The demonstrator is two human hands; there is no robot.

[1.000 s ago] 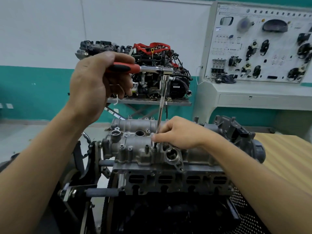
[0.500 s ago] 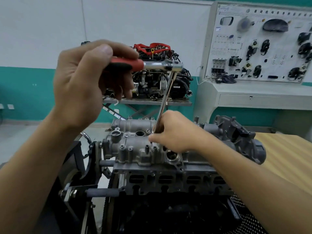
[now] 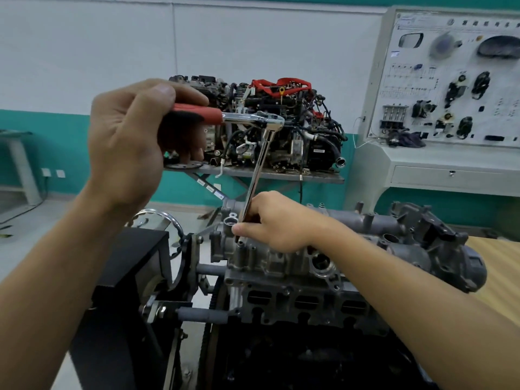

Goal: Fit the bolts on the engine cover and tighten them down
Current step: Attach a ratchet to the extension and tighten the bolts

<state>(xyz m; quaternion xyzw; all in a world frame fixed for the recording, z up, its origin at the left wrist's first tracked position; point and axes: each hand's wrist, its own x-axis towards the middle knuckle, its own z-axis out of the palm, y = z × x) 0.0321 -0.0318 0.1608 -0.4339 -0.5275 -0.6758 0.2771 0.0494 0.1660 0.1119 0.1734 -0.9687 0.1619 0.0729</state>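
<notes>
A grey cast engine cover (image 3: 270, 263) sits on top of the engine in front of me, with bolt bosses along its near edge. My left hand (image 3: 126, 142) is shut on the red handle of a ratchet wrench (image 3: 253, 118), held high above the engine. A long chrome extension bar (image 3: 257, 173) slants down from the ratchet head to a bolt boss at the cover's left end. My right hand (image 3: 275, 220) pinches the lower end of the bar just above the cover. The bolt under the socket is hidden by my fingers.
The engine hangs on a black stand (image 3: 132, 299) at the left. A wooden table (image 3: 498, 266) lies to the right. Behind stands a second engine (image 3: 281, 128) on a metal bench, and a grey training panel (image 3: 450, 80) with mounted parts at the right.
The extension bar's lower end has shifted left along the cover to a boss near its left end, and my right hand went with it. My left hand kept hold of the handle.
</notes>
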